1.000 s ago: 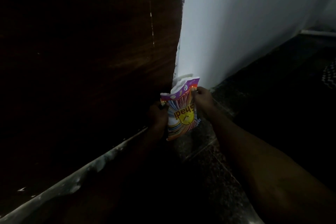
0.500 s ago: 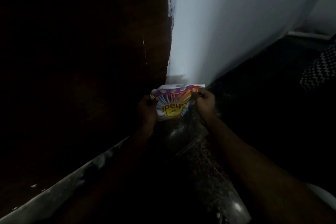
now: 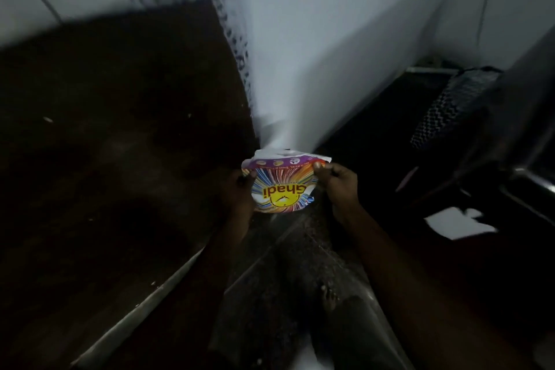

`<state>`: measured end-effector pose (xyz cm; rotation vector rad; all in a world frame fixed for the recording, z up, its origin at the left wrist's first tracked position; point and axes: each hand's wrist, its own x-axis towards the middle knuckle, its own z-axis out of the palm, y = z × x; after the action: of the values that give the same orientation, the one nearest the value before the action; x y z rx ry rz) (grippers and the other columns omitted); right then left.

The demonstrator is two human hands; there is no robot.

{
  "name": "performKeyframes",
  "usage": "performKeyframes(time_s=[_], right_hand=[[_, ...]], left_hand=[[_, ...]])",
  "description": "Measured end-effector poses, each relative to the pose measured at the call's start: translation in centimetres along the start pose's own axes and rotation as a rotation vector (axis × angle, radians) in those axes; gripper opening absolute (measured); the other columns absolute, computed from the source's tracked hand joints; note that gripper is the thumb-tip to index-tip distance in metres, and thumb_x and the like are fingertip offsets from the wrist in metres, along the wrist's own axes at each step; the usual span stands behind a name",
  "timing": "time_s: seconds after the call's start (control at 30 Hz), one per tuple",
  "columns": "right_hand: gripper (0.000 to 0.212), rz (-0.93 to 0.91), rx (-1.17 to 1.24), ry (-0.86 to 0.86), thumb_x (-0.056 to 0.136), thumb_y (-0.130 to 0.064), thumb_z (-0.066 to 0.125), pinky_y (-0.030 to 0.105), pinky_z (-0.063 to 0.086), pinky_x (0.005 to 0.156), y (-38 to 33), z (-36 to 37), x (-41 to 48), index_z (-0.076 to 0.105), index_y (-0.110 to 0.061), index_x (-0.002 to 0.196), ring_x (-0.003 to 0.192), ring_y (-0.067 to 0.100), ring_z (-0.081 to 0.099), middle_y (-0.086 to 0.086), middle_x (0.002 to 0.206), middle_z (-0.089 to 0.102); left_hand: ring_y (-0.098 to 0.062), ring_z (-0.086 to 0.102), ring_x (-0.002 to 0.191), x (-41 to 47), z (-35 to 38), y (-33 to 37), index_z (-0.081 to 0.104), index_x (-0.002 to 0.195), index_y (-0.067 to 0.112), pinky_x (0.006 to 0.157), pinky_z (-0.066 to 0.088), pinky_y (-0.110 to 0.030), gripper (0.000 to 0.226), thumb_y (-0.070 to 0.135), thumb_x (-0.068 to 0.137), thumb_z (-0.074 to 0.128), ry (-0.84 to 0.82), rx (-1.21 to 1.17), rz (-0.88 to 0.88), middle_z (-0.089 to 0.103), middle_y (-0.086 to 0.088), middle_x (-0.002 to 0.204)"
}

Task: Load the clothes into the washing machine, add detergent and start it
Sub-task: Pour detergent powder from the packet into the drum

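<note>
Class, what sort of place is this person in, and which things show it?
Probably a dim laundry corner of a home: a detergent packet, patterned cloth at the right, a speckled floor.

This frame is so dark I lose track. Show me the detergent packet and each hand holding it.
detergent packet [image 3: 282,186]: head view, printed front by the yellow lettering.
left hand [image 3: 238,194]: head view, middle of the hand.
right hand [image 3: 341,186]: head view, back of the hand.
</note>
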<state>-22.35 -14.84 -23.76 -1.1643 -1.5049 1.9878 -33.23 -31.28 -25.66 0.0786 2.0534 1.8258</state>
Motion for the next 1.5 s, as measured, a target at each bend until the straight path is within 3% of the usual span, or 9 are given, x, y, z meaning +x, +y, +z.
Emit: performKeyframes(time_s=[0.13, 0.3, 0.37, 0.47, 0.7, 0.87, 1.0, 1.2, 1.5], right_hand=[[0.020, -0.046, 0.021, 0.048, 0.085, -0.027, 0.071, 0.071, 0.048, 0.073, -6.6, -0.7, -6.7, 0.069, -0.011, 0.073, 0.074, 0.043, 0.062, 0.034, 0.088, 0.066], [0.018, -0.207, 0.033, 0.087, 0.093, -0.015, 0.060, 0.043, 0.055, 0.072, -13.8, -1.9, -14.8, 0.068, -0.009, 0.078, 0.072, 0.025, 0.065, 0.006, 0.077, 0.072], [0.019, -0.264, 0.067, 0.119, 0.094, -0.012, 0.058, 0.029, 0.054, 0.065, -15.7, -2.5, -17.2, 0.066, -0.005, 0.079, 0.066, 0.015, 0.065, -0.003, 0.071, 0.072], [0.018, -0.317, 0.107, 0.162, 0.095, -0.008, 0.056, 0.019, 0.053, 0.066, -17.4, -4.2, -20.1, 0.065, -0.001, 0.081, 0.068, 0.007, 0.067, -0.005, 0.071, 0.072], [0.017, -0.425, 0.195, 0.276, 0.093, -0.016, 0.059, 0.020, 0.052, 0.071, -19.3, -10.8, -25.7, 0.065, -0.001, 0.092, 0.076, 0.007, 0.066, -0.006, 0.078, 0.072], [0.015, -0.410, 0.216, 0.298, 0.088, -0.028, 0.061, 0.025, 0.053, 0.074, -20.0, -15.9, -28.9, 0.069, -0.016, 0.092, 0.081, 0.011, 0.068, -0.004, 0.085, 0.074], [0.022, -0.483, 0.141, 0.386, 0.095, -0.019, 0.057, 0.026, 0.054, 0.067, -21.8, -20.7, -31.3, 0.070, -0.008, 0.083, 0.071, 0.010, 0.066, -0.002, 0.075, 0.073], [0.032, -0.616, -0.114, 0.512, 0.089, -0.042, 0.062, 0.044, 0.053, 0.065, -25.0, -29.0, -35.7, 0.071, -0.013, 0.079, 0.069, 0.016, 0.065, 0.009, 0.074, 0.073], [0.014, -0.705, -0.164, 0.697, 0.088, -0.037, 0.065, 0.044, 0.055, 0.064, -29.5, -41.6, -41.6, 0.073, -0.029, 0.080, 0.070, 0.013, 0.067, -0.001, 0.074, 0.073]], left_hand=[[-0.021, 0.070, 0.083, -4.6, -1.3, 7.8, 0.065, 0.087, 0.023, 0.087, 0.055, -0.051, 0.007, 0.027, 0.087, 0.071, -0.084, 0.005, 0.018, 0.075, 0.004, 0.083], [-0.016, 0.070, 0.080, -9.9, -2.5, 16.8, 0.065, 0.099, 0.013, 0.076, 0.058, -0.036, 0.007, 0.019, 0.096, 0.061, -0.179, 0.118, 0.126, 0.072, -0.017, 0.101], [-0.005, 0.070, 0.077, -11.5, -2.7, 19.2, 0.067, 0.095, 0.027, 0.072, 0.057, -0.027, 0.008, 0.033, 0.094, 0.062, -0.236, 0.194, 0.202, 0.074, -0.007, 0.098], [-0.017, 0.071, 0.085, -12.4, -2.8, 21.0, 0.063, 0.095, 0.037, 0.080, 0.059, -0.042, 0.039, 0.072, 0.083, 0.051, -0.296, 0.364, 0.261, 0.073, 0.002, 0.093], [-0.003, 0.060, 0.065, -19.9, 3.1, 26.6, 0.053, 0.079, 0.008, 0.063, 0.049, -0.026, 0.031, 0.033, 0.097, 0.057, -0.423, 0.285, 0.396, 0.064, 0.002, 0.072], [-0.021, 0.070, 0.077, -24.2, 7.9, 27.7, 0.061, 0.083, 0.011, 0.071, 0.054, -0.036, 0.035, 0.045, 0.090, 0.057, -0.567, 0.224, 0.421, 0.072, -0.006, 0.082], [-0.019, 0.069, 0.076, -27.6, 12.2, 27.4, 0.068, 0.078, 0.023, 0.076, 0.054, -0.039, 0.015, 0.035, 0.086, 0.064, -0.634, 0.033, 0.330, 0.074, -0.001, 0.080], [-0.013, 0.070, 0.084, -35.1, 19.1, 27.6, 0.067, 0.097, 0.014, 0.078, 0.057, -0.033, 0.012, 0.016, 0.099, 0.055, -0.782, -0.116, 0.250, 0.075, 0.002, 0.090], [-0.016, 0.071, 0.098, -46.6, 31.7, 27.2, 0.067, 0.107, 0.022, 0.083, 0.055, -0.033, 0.028, 0.041, 0.100, 0.048, -0.969, -0.100, 0.170, 0.075, 0.001, 0.104]])
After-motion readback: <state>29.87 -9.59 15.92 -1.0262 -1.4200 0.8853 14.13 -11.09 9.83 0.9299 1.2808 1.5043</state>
